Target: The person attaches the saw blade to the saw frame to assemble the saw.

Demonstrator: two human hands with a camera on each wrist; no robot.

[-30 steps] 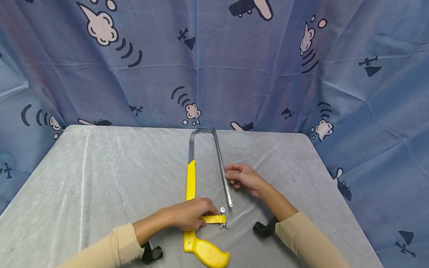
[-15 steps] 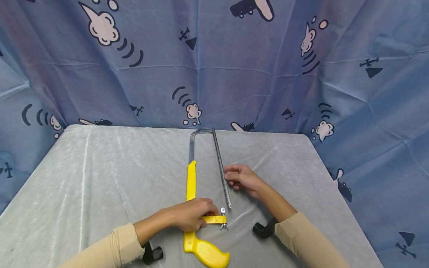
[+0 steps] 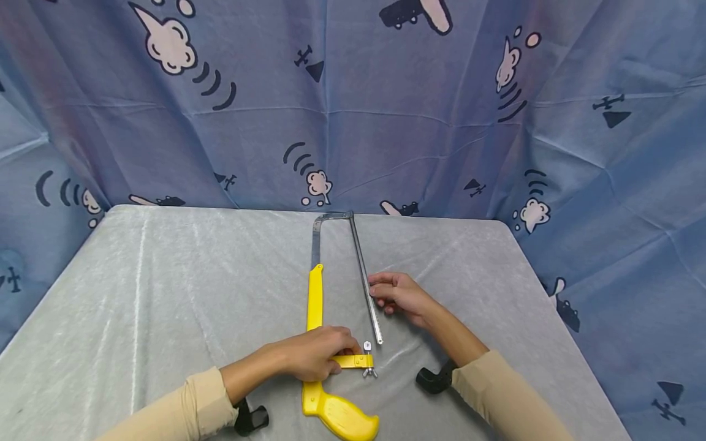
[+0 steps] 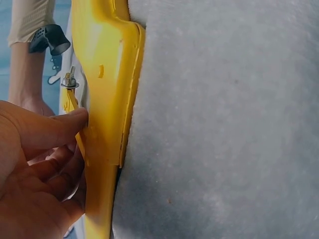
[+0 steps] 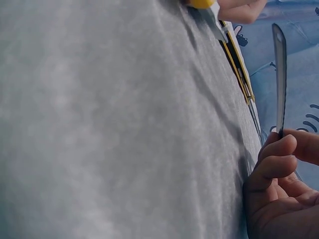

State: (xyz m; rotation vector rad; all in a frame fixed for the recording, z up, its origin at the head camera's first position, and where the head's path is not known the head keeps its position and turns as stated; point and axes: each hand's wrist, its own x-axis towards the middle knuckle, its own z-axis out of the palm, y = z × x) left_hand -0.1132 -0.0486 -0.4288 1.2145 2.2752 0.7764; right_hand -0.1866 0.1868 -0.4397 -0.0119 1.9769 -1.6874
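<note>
A hacksaw with a yellow frame (image 3: 314, 297) and a yellow handle (image 3: 349, 418) lies on its side on the table. My left hand (image 3: 317, 354) grips the frame's short yellow arm, which carries a wing nut and pin (image 3: 368, 360) at its end; thumb and fingers close on that arm in the left wrist view. My right hand (image 3: 401, 294) pinches the thin metal blade (image 3: 361, 263) between thumb and fingers near its middle. At its far end the blade meets the frame's grey metal bar. Its near end, with a small hole, stands free, apart from the pin.
A pale grey velvety cloth (image 3: 209, 269) covers the table. Behind it hangs a blue patterned curtain (image 3: 353, 110), close to the table's far edge and the hacksaw's tip. Black wrist mounts (image 3: 436, 378) sit under both forearms.
The blade's free near end has shifted slightly toward me, and my right hand has moved a little with it. My left hand and the frame have hardly moved.
</note>
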